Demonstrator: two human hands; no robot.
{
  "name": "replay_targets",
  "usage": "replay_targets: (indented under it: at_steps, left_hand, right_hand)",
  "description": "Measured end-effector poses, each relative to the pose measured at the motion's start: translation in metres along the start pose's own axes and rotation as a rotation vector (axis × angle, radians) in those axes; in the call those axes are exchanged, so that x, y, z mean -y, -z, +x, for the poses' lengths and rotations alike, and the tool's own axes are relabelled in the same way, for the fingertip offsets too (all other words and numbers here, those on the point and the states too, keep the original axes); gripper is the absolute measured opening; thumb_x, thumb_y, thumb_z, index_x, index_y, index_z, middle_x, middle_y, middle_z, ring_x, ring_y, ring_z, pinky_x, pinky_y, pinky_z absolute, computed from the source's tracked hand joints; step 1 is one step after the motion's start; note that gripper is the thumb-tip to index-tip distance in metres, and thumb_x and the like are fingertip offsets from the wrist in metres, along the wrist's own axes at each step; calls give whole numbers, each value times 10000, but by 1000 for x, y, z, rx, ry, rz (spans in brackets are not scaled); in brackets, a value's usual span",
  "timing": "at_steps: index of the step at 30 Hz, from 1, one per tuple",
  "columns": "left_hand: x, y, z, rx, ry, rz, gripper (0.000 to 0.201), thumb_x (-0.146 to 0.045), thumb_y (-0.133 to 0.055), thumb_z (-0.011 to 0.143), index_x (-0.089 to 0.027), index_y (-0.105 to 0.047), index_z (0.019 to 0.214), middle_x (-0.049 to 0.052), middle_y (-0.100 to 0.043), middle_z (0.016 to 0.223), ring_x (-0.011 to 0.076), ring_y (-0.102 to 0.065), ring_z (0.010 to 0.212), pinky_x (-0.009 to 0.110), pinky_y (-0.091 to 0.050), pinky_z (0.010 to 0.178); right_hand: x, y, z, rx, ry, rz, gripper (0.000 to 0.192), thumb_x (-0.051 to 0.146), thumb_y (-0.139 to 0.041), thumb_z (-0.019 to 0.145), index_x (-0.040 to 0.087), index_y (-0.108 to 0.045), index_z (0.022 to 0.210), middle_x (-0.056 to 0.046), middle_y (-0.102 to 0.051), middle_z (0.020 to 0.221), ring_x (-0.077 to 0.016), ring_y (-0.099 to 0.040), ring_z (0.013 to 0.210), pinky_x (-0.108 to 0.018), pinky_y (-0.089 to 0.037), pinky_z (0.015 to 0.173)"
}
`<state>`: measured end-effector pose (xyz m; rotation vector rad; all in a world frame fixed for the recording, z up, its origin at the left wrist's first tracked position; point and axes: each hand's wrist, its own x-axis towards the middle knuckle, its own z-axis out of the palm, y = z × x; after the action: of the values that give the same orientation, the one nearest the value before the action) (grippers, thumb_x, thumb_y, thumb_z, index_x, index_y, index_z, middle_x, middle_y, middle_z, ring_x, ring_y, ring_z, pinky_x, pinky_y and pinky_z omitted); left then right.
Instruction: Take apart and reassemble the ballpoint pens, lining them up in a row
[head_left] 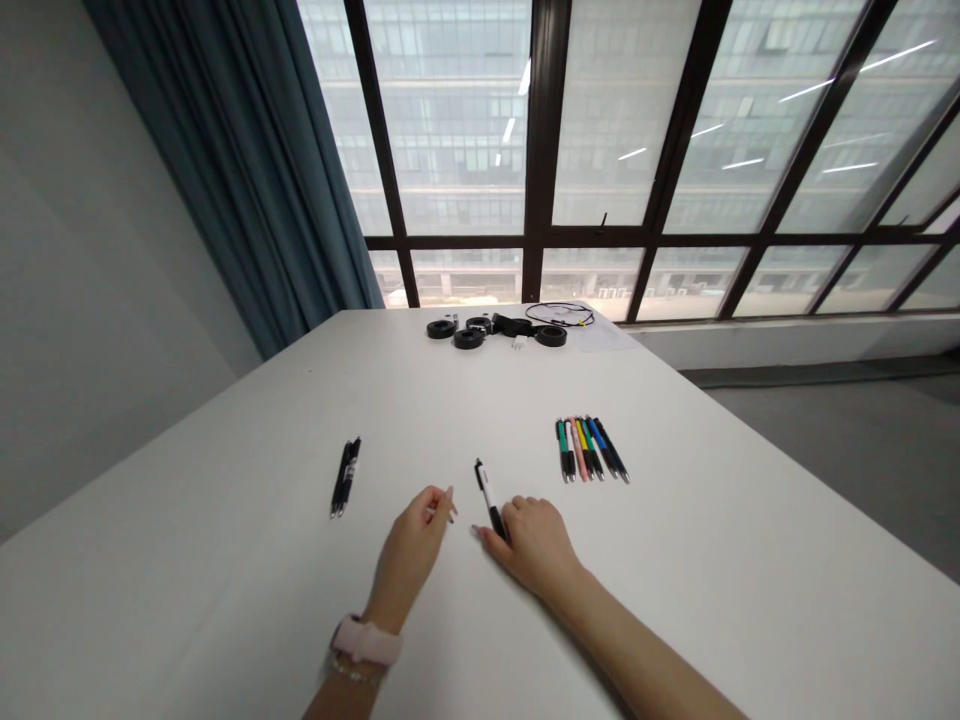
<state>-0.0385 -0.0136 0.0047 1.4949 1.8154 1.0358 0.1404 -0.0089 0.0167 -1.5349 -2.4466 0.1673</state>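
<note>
A white and black pen stands near the middle of the table, its black grip end between the thumb and curled fingers of my right hand. That hand is closed on the pen, whose clip end points away from me. Just left of it, my left hand hovers with fingers drawn together in a pinch; anything between the fingertips is too small to make out. A pale pink watch band circles my left wrist. Two black pens lie side by side to the left. A row of several coloured pens lies to the right.
Along the far end of the white table are several black rolls, a thin black cable coil and a small white item. Behind stand dark-framed windows, with a blue curtain at left.
</note>
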Motion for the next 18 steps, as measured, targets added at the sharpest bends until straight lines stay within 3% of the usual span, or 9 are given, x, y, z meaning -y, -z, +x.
replay_targets:
  at_steps: [5,12,18]
  left_hand:
    - [0,-1,-2,10,16,23,435,-599,-408,827,-207,-536,685,-63,-419,492,129,-403,470,231,-269,477]
    - [-3,-3,-3,40,2,14,436,-582,-423,824,-199,-541,652,-46,-475,524,131,-437,497,237,-303,506]
    - [-12,-7,-3,73,51,-205,433,-570,-531,729,-160,-641,814,-27,-523,594,124,-458,516,240,-350,505]
  right_hand:
    - [1,1,0,11,9,-8,405,464,-469,901,122,-677,842,-123,-680,831,-246,-623,804,-329,-383,699]
    - [0,-3,1,-2,36,-6,307,288,-415,939,132,-663,845,-104,-674,820,-207,-615,778,-310,-359,705]
    - [1,3,0,-88,6,181,323,233,-338,973,161,-618,829,-59,-644,829,-164,-575,761,-271,-336,693]
